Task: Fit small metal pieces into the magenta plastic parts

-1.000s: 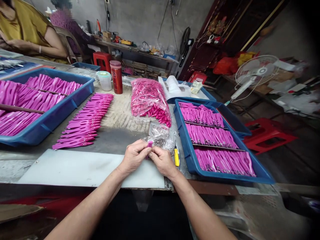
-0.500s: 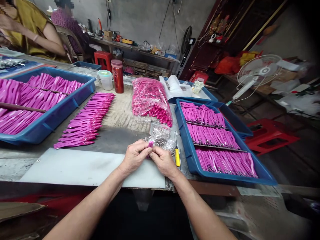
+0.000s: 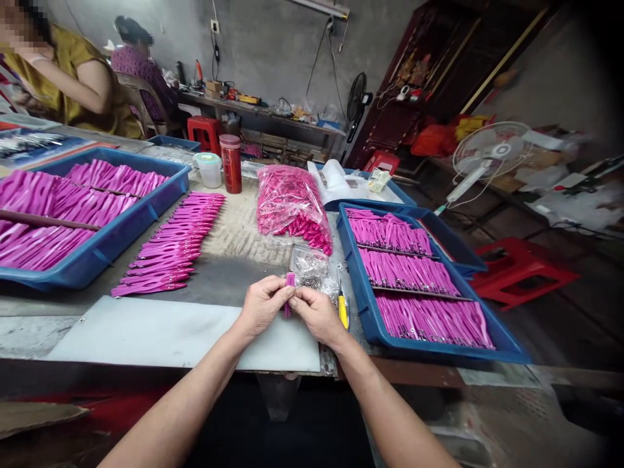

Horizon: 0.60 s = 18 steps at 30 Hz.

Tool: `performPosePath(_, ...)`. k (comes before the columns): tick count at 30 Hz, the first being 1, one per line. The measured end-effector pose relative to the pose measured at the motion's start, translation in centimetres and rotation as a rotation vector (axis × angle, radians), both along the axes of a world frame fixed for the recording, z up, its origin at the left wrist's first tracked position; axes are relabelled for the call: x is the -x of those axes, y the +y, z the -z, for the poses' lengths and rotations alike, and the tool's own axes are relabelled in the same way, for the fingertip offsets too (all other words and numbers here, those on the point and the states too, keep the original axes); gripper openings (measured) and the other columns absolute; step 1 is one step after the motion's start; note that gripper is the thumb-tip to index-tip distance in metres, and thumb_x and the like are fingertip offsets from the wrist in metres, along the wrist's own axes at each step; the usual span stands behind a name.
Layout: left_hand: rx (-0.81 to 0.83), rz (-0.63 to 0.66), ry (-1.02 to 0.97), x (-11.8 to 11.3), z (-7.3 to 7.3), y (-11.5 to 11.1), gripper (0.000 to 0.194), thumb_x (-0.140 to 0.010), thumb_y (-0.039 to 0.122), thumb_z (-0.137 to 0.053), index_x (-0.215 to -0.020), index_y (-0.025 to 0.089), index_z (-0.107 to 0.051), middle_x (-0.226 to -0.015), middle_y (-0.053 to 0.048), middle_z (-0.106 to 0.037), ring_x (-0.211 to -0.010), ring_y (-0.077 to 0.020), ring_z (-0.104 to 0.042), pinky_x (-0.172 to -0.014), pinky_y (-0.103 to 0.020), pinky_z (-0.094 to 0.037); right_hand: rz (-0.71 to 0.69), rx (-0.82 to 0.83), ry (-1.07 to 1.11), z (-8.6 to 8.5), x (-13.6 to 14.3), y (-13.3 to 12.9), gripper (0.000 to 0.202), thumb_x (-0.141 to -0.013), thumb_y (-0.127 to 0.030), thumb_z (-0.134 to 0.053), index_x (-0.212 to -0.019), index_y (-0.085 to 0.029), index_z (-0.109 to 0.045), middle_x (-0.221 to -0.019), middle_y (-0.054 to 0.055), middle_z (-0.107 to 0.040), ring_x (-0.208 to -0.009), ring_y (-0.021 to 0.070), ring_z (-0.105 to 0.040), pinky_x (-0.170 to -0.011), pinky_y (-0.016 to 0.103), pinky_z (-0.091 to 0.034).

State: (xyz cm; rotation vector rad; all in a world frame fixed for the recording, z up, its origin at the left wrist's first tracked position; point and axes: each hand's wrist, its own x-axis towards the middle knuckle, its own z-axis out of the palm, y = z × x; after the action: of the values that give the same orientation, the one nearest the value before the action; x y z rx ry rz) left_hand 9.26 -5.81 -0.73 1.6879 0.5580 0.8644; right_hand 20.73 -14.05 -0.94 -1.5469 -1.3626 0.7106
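My left hand and my right hand meet above the right part of a pale board. Between their thumbs and fingers they pinch a slim magenta plastic piece, held roughly upright, its middle partly hidden. Just beyond the fingers lies a clear plastic bag of small metal parts. A yellow-handled tool with a thin shaft rests right of my right hand. To the left, a long row of similar magenta pieces lies side by side on the table.
Blue trays full of magenta pieces stand at left and right. Behind are a bag of pink parts, a red tumbler and a lidded tub. A person in yellow sits at far left; a fan stands right.
The camera view has shifted slightly, so the scene sits a little lower. Both hands stay together on the magenta piece, which now shows below the fingers as well.
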Motion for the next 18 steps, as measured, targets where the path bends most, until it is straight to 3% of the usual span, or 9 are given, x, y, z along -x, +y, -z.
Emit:
performPosePath(9,0.372,0.052,-0.035,-0.57,-0.50,-0.54,0.028,-0.062,0.038,-0.062,-0.060,0.011,-0.060,-0.051,0.002,-0.052,-0.047,-0.0090,-0.045,-0.047,-0.022,-0.039,0.003,0.100,0.277,-0.64,0.33,-0.05,0.026,-0.073,-0.039,-0.051,-0.058,-0.017,-0.049,-0.044,-0.007,-0.038,-0.040,0.0061,-0.029,-0.039,0.020,-0.023)
performPosePath(18,0.494,0.042,-0.044,-0.61,-0.72,-0.94,0.028,-0.057,0.037,-0.066,-0.052,0.011,-0.056,-0.045,0.004,-0.047,-0.044,-0.0063,-0.040,-0.043,-0.019,-0.032,0.021,0.189,0.399,-0.58,0.54,-0.29,0.030,-0.068,-0.044,-0.054,-0.058,-0.017,-0.046,-0.039,-0.009,-0.038,-0.034,0.0043,-0.026,-0.035,0.019,-0.017)
